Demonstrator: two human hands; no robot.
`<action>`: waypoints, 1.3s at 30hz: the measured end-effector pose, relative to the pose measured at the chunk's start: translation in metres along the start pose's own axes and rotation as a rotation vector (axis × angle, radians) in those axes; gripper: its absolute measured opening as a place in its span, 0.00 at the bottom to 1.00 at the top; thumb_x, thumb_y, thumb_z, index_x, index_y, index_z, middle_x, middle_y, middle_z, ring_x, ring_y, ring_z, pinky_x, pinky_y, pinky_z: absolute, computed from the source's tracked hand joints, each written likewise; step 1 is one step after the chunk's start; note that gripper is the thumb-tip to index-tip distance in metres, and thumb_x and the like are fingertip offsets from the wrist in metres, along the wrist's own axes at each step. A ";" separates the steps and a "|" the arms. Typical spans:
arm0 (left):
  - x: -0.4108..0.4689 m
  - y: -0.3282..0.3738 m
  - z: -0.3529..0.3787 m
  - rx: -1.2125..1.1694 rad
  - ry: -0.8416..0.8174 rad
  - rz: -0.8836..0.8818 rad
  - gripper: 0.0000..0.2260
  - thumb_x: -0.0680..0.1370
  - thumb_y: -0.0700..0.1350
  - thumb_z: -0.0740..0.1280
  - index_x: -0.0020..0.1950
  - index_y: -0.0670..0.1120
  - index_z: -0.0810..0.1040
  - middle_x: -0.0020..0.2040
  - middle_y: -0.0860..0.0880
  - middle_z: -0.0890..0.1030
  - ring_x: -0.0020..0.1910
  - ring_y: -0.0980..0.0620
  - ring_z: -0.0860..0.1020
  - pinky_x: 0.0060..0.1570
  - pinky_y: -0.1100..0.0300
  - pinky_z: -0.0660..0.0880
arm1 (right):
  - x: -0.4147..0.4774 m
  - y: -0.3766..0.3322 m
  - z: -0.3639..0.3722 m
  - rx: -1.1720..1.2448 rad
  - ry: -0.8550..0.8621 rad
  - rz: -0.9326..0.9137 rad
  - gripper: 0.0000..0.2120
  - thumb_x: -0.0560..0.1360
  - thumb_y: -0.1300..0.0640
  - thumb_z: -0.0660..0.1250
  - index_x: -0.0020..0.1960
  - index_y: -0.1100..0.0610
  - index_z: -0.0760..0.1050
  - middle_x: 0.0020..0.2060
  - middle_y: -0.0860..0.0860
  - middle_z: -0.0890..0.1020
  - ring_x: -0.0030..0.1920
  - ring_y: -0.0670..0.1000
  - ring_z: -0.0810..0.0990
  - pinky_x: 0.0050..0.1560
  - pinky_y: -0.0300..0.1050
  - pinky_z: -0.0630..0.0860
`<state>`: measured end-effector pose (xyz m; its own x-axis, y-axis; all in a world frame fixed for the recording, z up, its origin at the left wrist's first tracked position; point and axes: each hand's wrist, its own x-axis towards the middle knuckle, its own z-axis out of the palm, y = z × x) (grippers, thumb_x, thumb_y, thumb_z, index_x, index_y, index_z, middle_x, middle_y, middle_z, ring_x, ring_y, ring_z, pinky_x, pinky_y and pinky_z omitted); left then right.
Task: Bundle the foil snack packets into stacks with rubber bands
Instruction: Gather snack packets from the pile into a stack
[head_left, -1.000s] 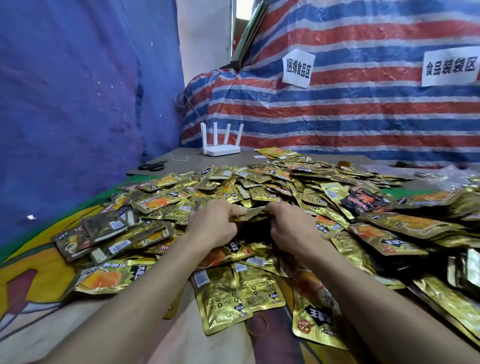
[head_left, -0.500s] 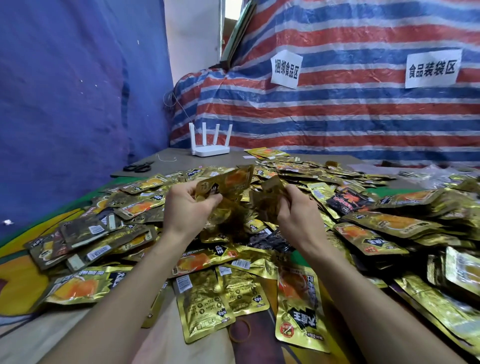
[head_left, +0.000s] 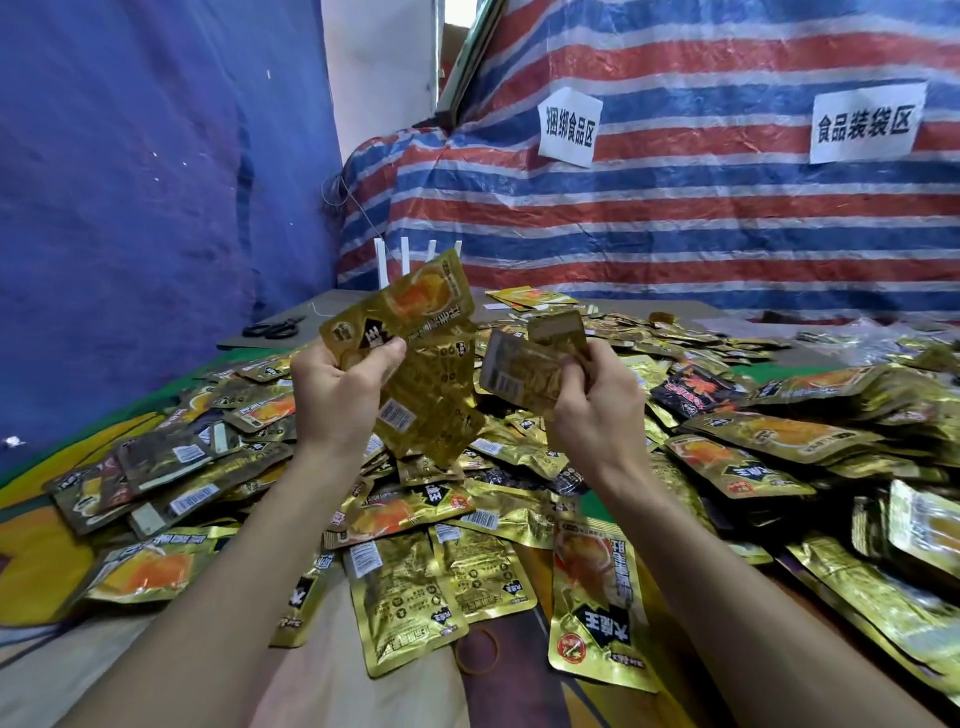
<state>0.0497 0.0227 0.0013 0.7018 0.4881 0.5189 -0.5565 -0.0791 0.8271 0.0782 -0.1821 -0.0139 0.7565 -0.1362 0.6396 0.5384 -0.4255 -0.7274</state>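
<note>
Above the pile (head_left: 753, 436), fingers (head_left: 385, 352) pinch packets (head_left: 415, 306), apparently several.

Makeshift packing workshop: tarpaulin walls (head_left: 675, 218), zone signs (head_left: 865, 122), packet heaps (head_left: 779, 431).

A blue tarp (head_left: 130, 182) forms the wall left of the left hand (head_left: 337, 400). Beyond the right hand (head_left: 597, 415) hangs a striped tarp (head_left: 675, 218), red, blue and white, bearing one paper sign (head_left: 569, 127) and a second sign (head_left: 865, 122) farther right. Above both hands, a white pillar (head_left: 379, 78) stands beside a narrow daylit gap (head_left: 452, 31).
</note>
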 end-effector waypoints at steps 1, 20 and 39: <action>0.002 -0.001 0.000 -0.041 0.015 -0.067 0.15 0.74 0.37 0.72 0.31 0.50 0.77 0.32 0.56 0.80 0.37 0.53 0.80 0.42 0.57 0.79 | -0.001 -0.001 0.001 0.017 -0.009 0.012 0.06 0.84 0.57 0.59 0.49 0.51 0.72 0.41 0.50 0.81 0.38 0.55 0.81 0.34 0.61 0.80; 0.006 0.003 0.004 -0.364 0.191 -0.365 0.15 0.74 0.42 0.75 0.47 0.49 0.68 0.60 0.45 0.78 0.64 0.41 0.77 0.65 0.32 0.70 | -0.006 0.000 0.011 0.139 -0.039 0.246 0.07 0.84 0.58 0.59 0.52 0.55 0.75 0.47 0.52 0.81 0.41 0.49 0.80 0.27 0.32 0.72; -0.027 -0.030 0.031 -0.309 0.233 -0.299 0.44 0.68 0.32 0.78 0.72 0.66 0.63 0.73 0.55 0.63 0.66 0.52 0.70 0.65 0.51 0.73 | -0.026 -0.011 0.043 0.826 -0.384 0.835 0.32 0.80 0.31 0.55 0.63 0.56 0.81 0.58 0.60 0.84 0.62 0.62 0.81 0.70 0.67 0.68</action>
<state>0.0608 -0.0149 -0.0309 0.7526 0.6342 0.1771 -0.4762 0.3384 0.8116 0.0687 -0.1359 -0.0334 0.9656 0.2360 -0.1087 -0.1941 0.3768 -0.9057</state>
